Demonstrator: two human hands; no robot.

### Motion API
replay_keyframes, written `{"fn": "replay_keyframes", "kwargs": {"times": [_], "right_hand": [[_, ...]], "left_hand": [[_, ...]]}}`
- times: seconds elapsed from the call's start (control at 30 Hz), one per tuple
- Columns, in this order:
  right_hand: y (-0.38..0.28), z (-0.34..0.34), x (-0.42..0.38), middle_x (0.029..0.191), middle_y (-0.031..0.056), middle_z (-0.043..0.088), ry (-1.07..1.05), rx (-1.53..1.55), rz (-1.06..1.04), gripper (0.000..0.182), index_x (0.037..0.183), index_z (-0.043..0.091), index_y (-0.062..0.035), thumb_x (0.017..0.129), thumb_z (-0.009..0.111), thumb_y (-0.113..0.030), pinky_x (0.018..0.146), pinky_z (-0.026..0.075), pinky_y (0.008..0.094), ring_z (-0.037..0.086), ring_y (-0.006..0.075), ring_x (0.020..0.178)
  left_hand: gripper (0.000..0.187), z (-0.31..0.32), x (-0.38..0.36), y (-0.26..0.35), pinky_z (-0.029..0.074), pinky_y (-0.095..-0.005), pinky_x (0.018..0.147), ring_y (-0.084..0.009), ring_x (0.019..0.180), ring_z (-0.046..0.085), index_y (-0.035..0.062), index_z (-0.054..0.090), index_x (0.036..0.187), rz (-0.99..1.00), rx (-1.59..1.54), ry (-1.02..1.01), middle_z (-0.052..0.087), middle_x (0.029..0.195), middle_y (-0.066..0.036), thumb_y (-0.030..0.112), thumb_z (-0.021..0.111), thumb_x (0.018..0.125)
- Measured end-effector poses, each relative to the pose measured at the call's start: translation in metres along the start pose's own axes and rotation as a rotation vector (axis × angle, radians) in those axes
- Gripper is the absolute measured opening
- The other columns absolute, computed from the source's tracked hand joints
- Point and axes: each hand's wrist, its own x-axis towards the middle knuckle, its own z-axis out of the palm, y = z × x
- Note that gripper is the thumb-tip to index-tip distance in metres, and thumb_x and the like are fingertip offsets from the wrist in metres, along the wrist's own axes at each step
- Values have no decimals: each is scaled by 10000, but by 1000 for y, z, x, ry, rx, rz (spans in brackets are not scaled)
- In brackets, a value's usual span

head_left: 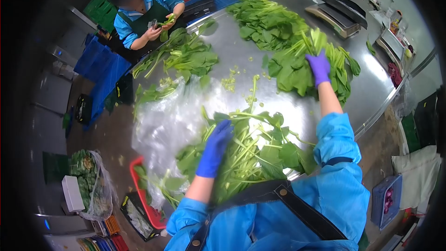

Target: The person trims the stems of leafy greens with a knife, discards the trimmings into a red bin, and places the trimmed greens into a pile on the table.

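My left hand [215,149], in a blue-purple glove, lies with its fingers stretched out over a loose heap of leafy greens [246,153] close to my body. Farther off to the right, my right hand [319,67], gloved in purple, is closed on a bunch of leafy greens [292,67]. The stems of that bunch point away from me, and its fingertips are partly hidden among them. Beyond it spreads a stacked row of greens [267,21]. Small cut stem pieces [229,82] are scattered on the metal table [241,60].
A crumpled clear plastic sheet [162,125] covers the table's left part. Across the table a co-worker [139,14] holds a green stem beside more greens [190,58]. Scales [335,16] stand at the far right. A red crate [148,200] is below at the left.
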Motion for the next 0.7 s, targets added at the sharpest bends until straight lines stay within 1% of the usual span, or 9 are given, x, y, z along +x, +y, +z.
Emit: {"fn": "replay_keyframes", "kwargs": {"times": [0.13,0.33,0.4,0.43,0.5,0.53,0.6,0.67,0.7], "right_hand": [[47,12,38,1025,232,615,-113,-374,5,615,1106,550,-4,695,631,-454,805,478,453,598,399,943],[16,-5,9,1281,213,484,-8,-363,-226,642,1240,523,-60,780,576,-505,951,390,409,456,326,1201],[25,11,-1,1075,163,605,-10,-45,-534,534,1219,559,-97,800,616,-423,790,469,347,600,248,943],[19,17,-19,1075,163,605,-30,-26,-549,534,1219,559,-97,800,616,-423,790,469,347,600,248,943],[-3,12,-61,785,62,588,-451,70,-281,467,1205,580,-108,807,646,-343,578,447,265,529,127,601],[-6,16,-79,702,25,531,-486,139,-295,442,1189,594,-113,810,645,-336,513,400,246,446,93,534],[-31,8,-119,627,-2,503,-584,192,-212,401,1169,611,-123,817,641,-314,449,358,229,396,63,467],[-34,3,-139,681,14,556,-640,208,-166,384,1161,615,-123,822,632,-303,435,351,232,403,63,454],[-31,1,-144,681,14,556,-637,209,-172,384,1161,615,-123,822,632,-303,435,351,232,403,63,454]], "left_hand": [[528,-24,-23,0,329,-365,1023,-231,1207,446,-9,424,1290,41,303,165,462,1311,-119,162,599,823],[336,-140,-66,2,414,-318,938,-175,1035,550,16,575,1163,283,891,478,604,1121,-89,173,582,866],[359,-152,-69,20,408,-317,948,-169,1041,545,55,545,1215,232,1071,327,589,1151,-105,188,568,883],[359,-155,-67,28,408,-317,948,-169,1041,545,55,545,1215,233,1074,359,589,1151,-105,188,568,883],[499,-160,-59,41,363,-373,999,-257,1182,465,100,460,1305,-48,945,142,472,1305,-161,285,595,862],[499,-177,-53,44,363,-373,999,-257,1182,465,100,460,1305,-38,940,150,472,1305,-161,285,595,862],[709,-235,-36,42,290,-457,1044,-360,1311,288,143,362,1375,51,1867,375,276,1439,-185,430,642,790],[860,-287,-33,61,169,-625,1030,-346,1385,74,204,247,1427,-169,1872,802,56,1510,-142,576,598,736],[829,-286,-42,78,178,-624,1029,-344,1381,96,205,252,1426,-275,1849,986,72,1506,-146,545,593,751]]}}
